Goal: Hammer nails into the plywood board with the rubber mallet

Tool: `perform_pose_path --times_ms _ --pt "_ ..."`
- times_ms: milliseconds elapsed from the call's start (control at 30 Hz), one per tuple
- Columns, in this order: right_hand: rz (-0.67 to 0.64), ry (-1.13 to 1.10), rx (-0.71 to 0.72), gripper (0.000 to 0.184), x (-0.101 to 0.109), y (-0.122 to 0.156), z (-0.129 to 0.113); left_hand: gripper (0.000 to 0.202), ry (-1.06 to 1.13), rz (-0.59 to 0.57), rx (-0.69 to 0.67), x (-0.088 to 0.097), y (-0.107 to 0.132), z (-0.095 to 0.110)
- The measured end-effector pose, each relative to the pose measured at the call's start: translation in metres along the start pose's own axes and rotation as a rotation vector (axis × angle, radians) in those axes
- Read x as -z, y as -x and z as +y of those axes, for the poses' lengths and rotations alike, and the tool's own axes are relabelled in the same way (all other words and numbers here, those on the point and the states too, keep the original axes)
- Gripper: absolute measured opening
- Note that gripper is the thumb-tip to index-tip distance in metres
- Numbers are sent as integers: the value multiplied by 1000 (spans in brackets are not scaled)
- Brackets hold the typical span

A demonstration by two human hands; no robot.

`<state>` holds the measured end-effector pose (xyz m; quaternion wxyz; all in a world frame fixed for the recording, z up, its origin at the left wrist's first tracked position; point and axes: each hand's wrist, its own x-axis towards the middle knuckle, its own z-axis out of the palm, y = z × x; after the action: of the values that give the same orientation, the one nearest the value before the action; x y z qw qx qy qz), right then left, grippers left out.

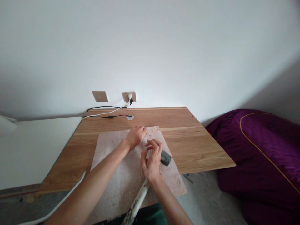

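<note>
Nearest the camera is the pale, dark-blotched handle (137, 201) of a hammer (166, 158), just above some green cloth (151, 215) at the bottom edge. It slants up & right, passing under the R grip (152, 161); the dark head shows just beyond, on the R side of the fingers. R grip: fingers half curled, a bit spread, thumb apart from index; can't tell if it's actually holding the handle or just over it. L grip (136, 137) is farther fwd & left, fingers bunched tog.; a thin light bit (149, 134) shows right by the fingertips, just past the R fingers too. Too small to ID, & can't tell if it's pinched or lying loose.

Both grips are over a pale, worn board (117, 175), set askew on the wood surface (194, 147). Couple of dark specks (115, 140) on the board, left of the L grip. Back of surface: round metal disc (129, 117), plus a white cable (105, 113) running to a wall socket (132, 97); blank-looking plate (100, 96) to its left. Far R: purple cover (262, 150) w/ yellow trim.
</note>
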<state>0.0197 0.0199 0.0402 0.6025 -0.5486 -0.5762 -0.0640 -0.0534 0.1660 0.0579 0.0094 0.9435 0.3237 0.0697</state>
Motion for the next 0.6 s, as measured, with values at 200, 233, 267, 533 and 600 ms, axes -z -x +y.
perform_pose_path --times_ms 200,233,267,533,600 --pt "29 -7 4 48 2 0 0 25 62 34 34 9 8 2" --pt "41 -10 6 48 2 0 0 24 78 9 23 10 11 0" --pt "53 -14 9 48 2 0 0 23 91 -29 6 12 15 -2" --pt "158 -79 -16 44 4 2 -1 18 111 -32 33 10 23 -10" --pt "193 -90 -23 40 5 3 1 18 149 -8 20 7 15 -7"
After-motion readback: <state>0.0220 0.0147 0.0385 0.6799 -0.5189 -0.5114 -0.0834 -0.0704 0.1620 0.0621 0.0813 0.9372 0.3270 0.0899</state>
